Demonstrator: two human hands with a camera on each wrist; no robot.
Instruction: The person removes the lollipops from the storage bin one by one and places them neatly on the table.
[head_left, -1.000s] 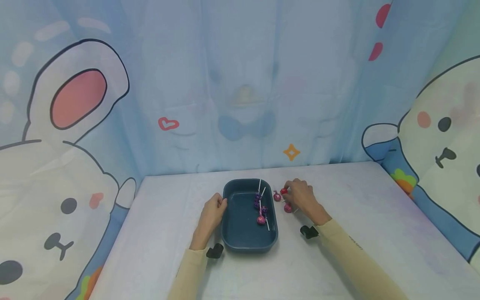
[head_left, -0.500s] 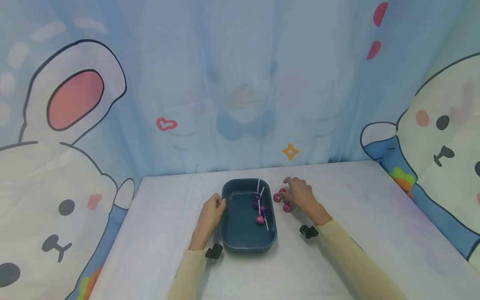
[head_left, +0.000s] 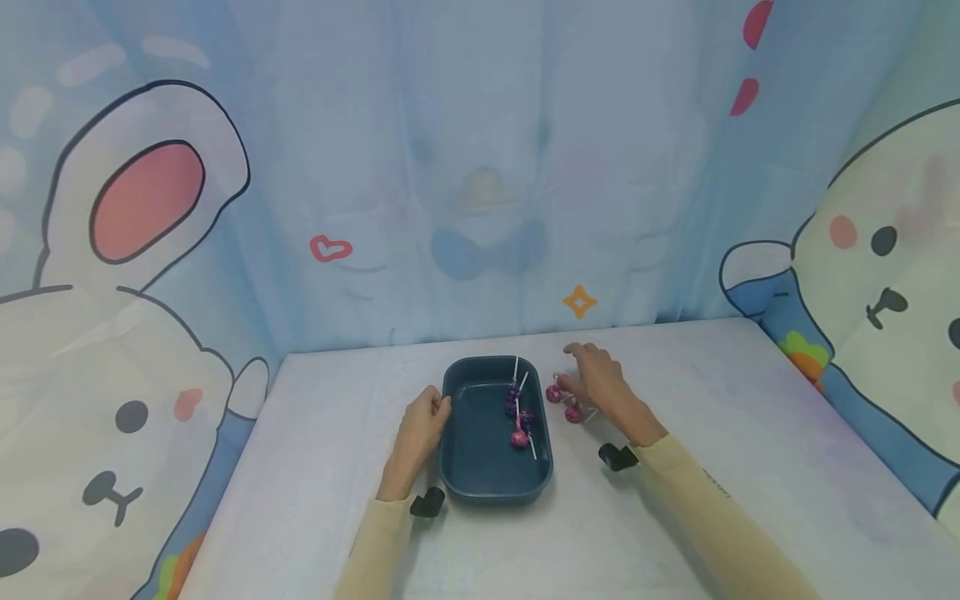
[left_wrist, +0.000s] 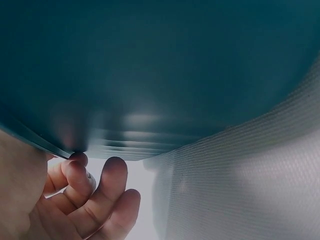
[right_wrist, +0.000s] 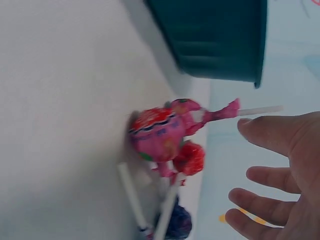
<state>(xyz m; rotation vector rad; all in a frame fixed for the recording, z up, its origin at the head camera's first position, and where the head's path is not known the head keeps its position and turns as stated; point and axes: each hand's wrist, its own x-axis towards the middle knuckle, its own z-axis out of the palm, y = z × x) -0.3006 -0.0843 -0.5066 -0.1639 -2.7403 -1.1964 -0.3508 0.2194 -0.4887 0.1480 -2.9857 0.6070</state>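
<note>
My left hand [head_left: 417, 429] grips the left rim of a dark teal rectangular dish [head_left: 495, 498], thumb and index finger at the edge. Inside the dish, toward its right side, lie several wrapped lollipops, purple ones [head_left: 513, 400] and a pink one [head_left: 519, 437]. Over a small group of lollipops to the right of the dish is my right hand [head_left: 603, 387], fingers spread and holding nothing. In the right wrist view that group shows pink lollipops [right_wrist: 157, 134], a red one [right_wrist: 189, 157] and a dark blue one [right_wrist: 179, 223]. The thumb is close to one white stick [right_wrist: 260, 110]; contact is unclear.
A white cloth-covered table [head_left: 322, 467] bears the dish and loose lollipops. Behind it hangs a light blue curtain [head_left: 337, 167] printed with cartoon figures. Black wrist cameras [head_left: 617, 457] sit on both wrists.
My right hand's fingers have spread and reached slightly farther forward. The red lollipop, visible before in the head view, is now hidden by the hand. My left hand stays on the dish.
</note>
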